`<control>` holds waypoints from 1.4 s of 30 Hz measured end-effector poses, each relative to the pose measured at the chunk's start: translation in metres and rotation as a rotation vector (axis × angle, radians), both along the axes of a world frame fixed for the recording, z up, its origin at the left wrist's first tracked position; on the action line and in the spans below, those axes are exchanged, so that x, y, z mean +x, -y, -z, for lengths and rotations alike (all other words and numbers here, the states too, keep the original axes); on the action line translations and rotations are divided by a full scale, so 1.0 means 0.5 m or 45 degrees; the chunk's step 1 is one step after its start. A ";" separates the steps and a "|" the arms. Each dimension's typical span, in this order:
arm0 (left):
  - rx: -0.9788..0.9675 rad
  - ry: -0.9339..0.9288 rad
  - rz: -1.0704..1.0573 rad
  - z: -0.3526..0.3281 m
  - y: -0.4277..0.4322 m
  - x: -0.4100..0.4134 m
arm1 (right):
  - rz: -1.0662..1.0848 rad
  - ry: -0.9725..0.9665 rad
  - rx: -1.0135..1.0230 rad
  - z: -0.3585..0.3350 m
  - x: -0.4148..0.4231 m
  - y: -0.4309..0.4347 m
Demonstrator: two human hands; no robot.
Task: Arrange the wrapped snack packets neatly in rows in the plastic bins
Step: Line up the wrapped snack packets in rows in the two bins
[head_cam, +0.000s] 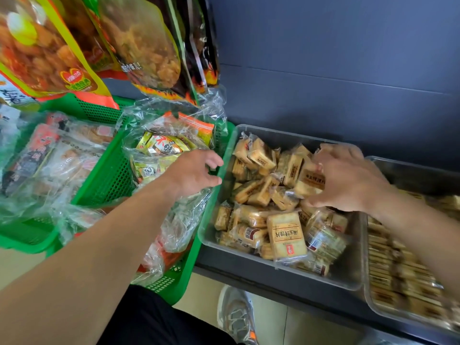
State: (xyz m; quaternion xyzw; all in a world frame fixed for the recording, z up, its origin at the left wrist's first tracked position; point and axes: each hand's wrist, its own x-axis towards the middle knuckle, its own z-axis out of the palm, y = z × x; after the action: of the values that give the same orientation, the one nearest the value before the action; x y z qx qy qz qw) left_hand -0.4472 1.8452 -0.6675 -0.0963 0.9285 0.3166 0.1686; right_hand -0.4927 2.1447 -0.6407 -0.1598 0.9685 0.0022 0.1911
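now right hand (348, 179) grips chinese-lettered packet (311, 182)

A single wide-angle view looks forward and steeply down from the person's head, close above both forearms, onto the clear bin (298, 137) of snack packets (286, 235) on the worktop (261, 286). Its right edge seems motion-blurred, and floor (204, 288) fills the bottom.

glossy film packets (286, 236), translucent plastic bin (273, 266)
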 end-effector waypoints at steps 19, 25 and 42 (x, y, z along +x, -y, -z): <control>0.141 -0.137 -0.114 0.024 -0.025 -0.050 | -0.164 0.287 -0.300 0.130 -0.114 0.141; 0.188 -0.159 -0.186 0.025 -0.024 -0.057 | 0.002 0.201 -0.648 0.132 -0.134 0.160; 0.222 -0.183 -0.242 0.033 -0.007 -0.062 | -0.271 0.431 -0.708 0.141 -0.126 0.166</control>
State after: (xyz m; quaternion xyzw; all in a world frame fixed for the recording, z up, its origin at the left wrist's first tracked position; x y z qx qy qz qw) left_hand -0.4780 1.8486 -0.6839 -0.1457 0.8938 0.4167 0.0788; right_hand -0.5555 2.0617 -0.7113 -0.3039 0.8645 -0.2685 0.2971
